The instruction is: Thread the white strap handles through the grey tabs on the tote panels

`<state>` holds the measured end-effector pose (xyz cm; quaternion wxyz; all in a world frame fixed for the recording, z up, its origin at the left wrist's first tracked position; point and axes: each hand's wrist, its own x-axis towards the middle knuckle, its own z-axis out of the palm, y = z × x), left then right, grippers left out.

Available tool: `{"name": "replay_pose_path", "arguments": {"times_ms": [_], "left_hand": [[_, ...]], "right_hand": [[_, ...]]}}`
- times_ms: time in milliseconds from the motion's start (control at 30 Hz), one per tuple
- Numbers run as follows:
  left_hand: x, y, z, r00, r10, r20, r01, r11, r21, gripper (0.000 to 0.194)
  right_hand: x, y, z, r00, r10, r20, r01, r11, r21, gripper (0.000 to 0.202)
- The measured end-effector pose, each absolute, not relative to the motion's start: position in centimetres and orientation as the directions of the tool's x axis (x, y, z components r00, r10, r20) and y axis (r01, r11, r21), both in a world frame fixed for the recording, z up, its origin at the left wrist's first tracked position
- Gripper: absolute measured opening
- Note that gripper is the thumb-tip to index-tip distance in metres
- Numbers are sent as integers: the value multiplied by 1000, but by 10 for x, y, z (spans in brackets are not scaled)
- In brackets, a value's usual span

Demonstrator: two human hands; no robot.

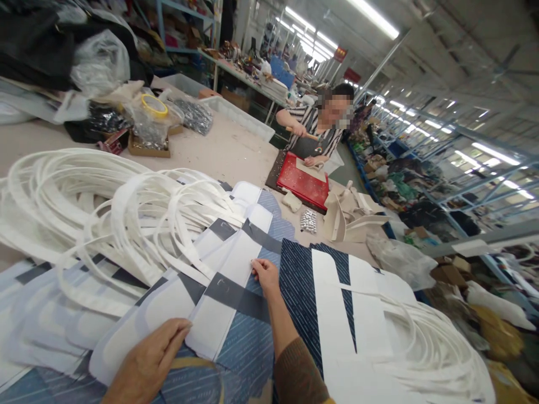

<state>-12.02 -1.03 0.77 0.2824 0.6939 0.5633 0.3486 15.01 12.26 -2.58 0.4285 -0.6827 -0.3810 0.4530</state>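
Striped blue pieces with white and dark grey backing [236, 300] lie in overlapping layers in front of me. My left hand [154, 356] is at the lower left, its fingers pressed together at the edge of a white-backed piece; what they pinch is hidden. My right hand [266, 275] has thumb and forefinger pinched over the white panel, on something too small to make out. Long loops of white strap [126, 207] spread over the pieces on the left. A second stack with a white panel [337, 314] and strap loops lies on the right.
Across the table [236, 151], a person [315, 126] holds a hammer [304, 133] over a red board [301, 179]. Beige pieces [349, 216] and a silvery pack [309, 221] lie nearer. Yellow tape [154, 105], bags and a small box [148, 147] sit at the back left.
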Motion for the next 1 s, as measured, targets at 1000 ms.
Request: {"name": "replay_pose_path", "arguments": {"times_ms": [1000], "left_hand": [[-117, -14, 14, 53, 991, -124, 386, 94, 918, 33]], "right_hand": [[40, 106, 39, -280, 956, 83, 830, 285, -480, 19]]}}
